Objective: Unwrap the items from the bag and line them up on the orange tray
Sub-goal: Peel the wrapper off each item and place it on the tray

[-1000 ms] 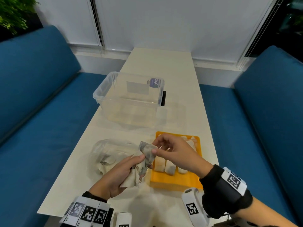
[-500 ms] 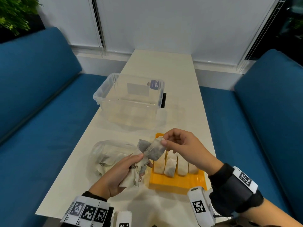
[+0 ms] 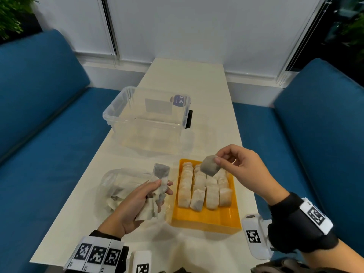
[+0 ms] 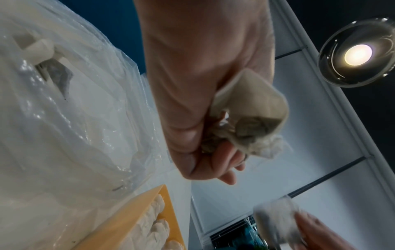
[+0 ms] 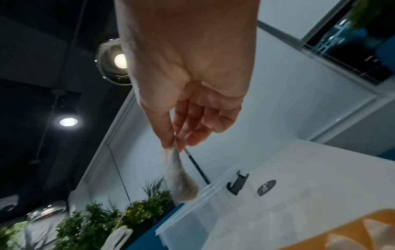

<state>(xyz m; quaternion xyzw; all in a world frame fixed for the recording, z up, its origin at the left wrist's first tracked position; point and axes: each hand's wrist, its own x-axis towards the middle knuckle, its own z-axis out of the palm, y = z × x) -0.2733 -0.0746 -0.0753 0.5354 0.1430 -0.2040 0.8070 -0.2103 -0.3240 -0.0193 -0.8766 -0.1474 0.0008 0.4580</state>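
My right hand (image 3: pixel 232 164) pinches a grey tea bag (image 3: pixel 210 167) by its top edge and holds it in the air over the far end of the orange tray (image 3: pixel 204 219). In the right wrist view the tea bag (image 5: pixel 179 177) hangs from thumb and forefinger. Several pale tea bags (image 3: pixel 203 188) lie in rows on the tray. My left hand (image 3: pixel 137 201) grips a crumpled bunch of paper wrappers and tea bags (image 3: pixel 159 184), left of the tray. The same bunch (image 4: pixel 250 118) shows in the left wrist view. A clear plastic bag (image 3: pixel 120 186) lies under that hand.
A clear plastic storage box (image 3: pixel 145 117) with a black clip stands beyond the tray on the cream table (image 3: pixel 187 79). Blue sofa seats (image 3: pixel 39 115) flank the table on both sides. The near end of the tray is bare.
My right hand has pulled one tea bag free of the bunch in my left hand and lifted it right, over the tray. The left hand stayed in place.
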